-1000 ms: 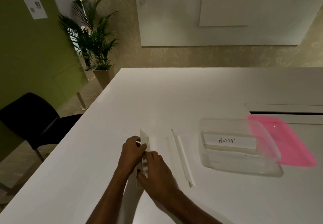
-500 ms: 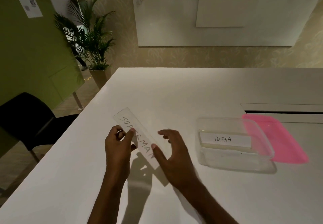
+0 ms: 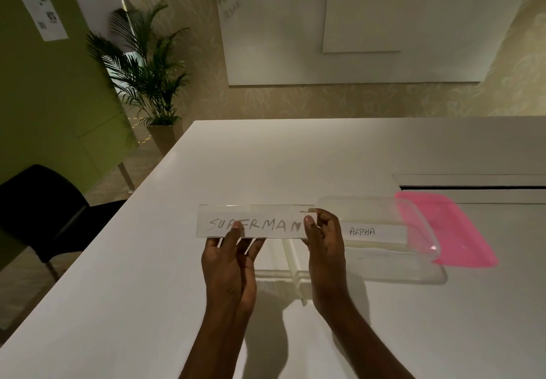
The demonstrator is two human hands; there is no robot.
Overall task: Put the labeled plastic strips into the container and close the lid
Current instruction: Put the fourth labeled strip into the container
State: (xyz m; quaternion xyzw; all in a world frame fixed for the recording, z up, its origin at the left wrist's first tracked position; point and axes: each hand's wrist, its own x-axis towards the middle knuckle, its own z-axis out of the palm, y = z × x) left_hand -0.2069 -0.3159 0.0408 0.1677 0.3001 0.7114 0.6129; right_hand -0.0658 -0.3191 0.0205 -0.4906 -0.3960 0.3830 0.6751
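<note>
A clear plastic strip labeled SUPERMAN (image 3: 266, 225) is held level above the white table, facing me. My left hand (image 3: 233, 257) supports its lower edge with the fingertips. My right hand (image 3: 325, 239) pinches its right end between thumb and fingers. To the right stands the clear container (image 3: 413, 248), lid off, with a strip labeled ALPHA (image 3: 369, 232) lying inside. The pink lid (image 3: 455, 230) lies flat behind and right of the container. More clear strips (image 3: 292, 263) lie on the table under my hands, partly hidden.
The white table (image 3: 147, 304) has its left edge close by, with a black chair (image 3: 38, 213) beyond it. A slot opening (image 3: 472, 186) runs across the table behind the lid. A potted palm (image 3: 147, 83) stands by the far wall.
The SUPERMAN strip was lifted off the table, turned from a slant to level and raised. My right hand, open beside it half a second ago, now pinches its right end.
</note>
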